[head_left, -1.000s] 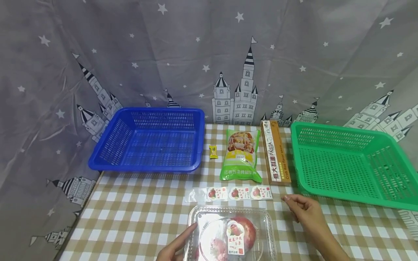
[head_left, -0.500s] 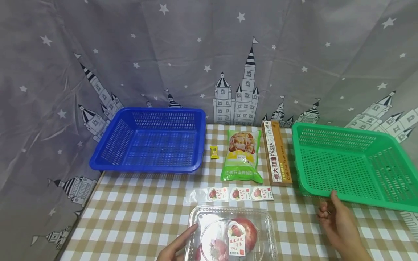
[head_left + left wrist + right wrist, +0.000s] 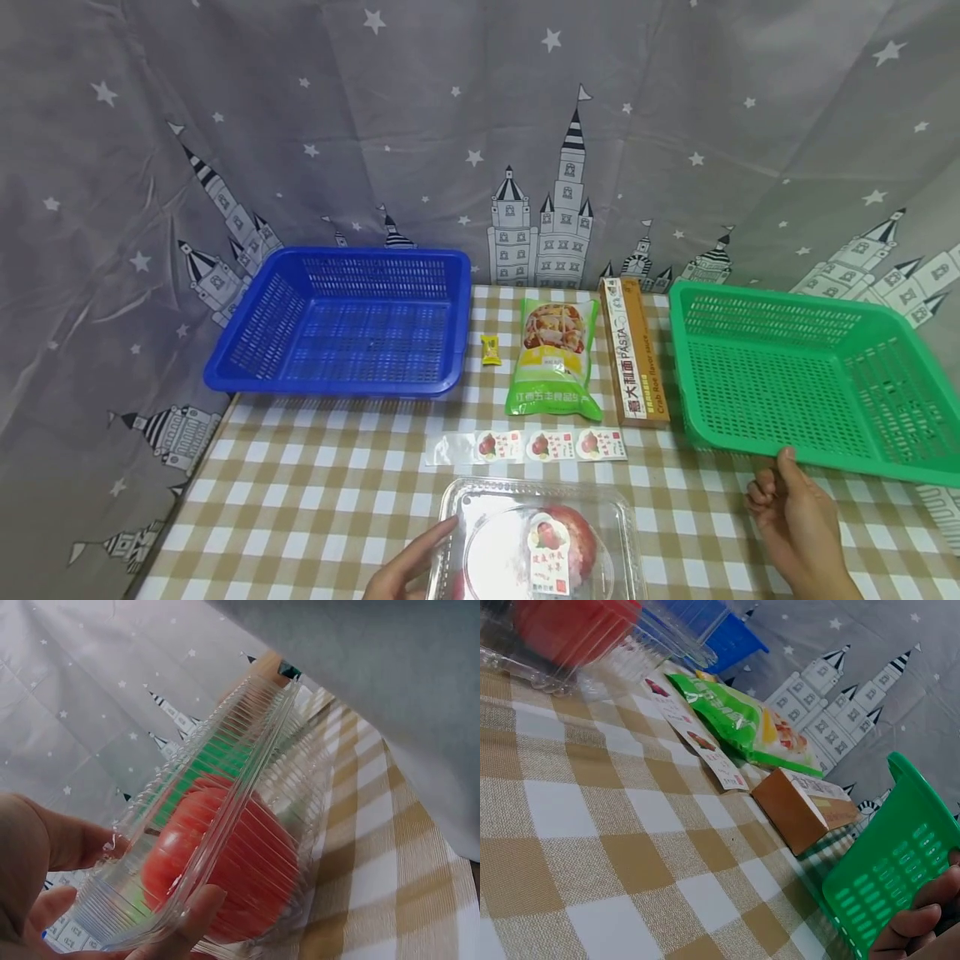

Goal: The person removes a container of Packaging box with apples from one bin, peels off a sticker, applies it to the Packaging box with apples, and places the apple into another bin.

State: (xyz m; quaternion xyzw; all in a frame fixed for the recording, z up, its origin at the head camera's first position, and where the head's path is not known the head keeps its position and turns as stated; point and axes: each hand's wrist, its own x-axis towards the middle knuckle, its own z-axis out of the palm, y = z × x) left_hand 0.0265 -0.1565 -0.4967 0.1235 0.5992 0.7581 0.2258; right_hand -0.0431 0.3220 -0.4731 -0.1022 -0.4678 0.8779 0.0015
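Observation:
A clear plastic clamshell box (image 3: 626, 533) with red apples (image 3: 577, 542) inside stands near the table's front edge. A label (image 3: 550, 557) with an apple picture is stuck on its lid. My left hand (image 3: 408, 567) grips the box's left side; the left wrist view shows fingers (image 3: 196, 919) and thumb spread around its ribbed wall. At the front rim of the green basket (image 3: 750, 446) is my right hand (image 3: 798, 517), its fingers loosely curled and its thumb tip overlapping the rim. A strip of apple labels (image 3: 551, 445) lies just beyond the box.
A blue basket (image 3: 337, 387) stands at the back left. Between the baskets lie a small yellow packet (image 3: 491, 350), a green-edged food bag (image 3: 555, 358) and a long pasta box (image 3: 633, 350). Checked cloth (image 3: 300, 492) covers the table. A grey castle-print curtain (image 3: 420, 100) hangs behind.
My right hand has moved right, from beside the label strip to the green basket's front rim. The clamshell box has shifted slightly right and towards me, my left hand still on it.

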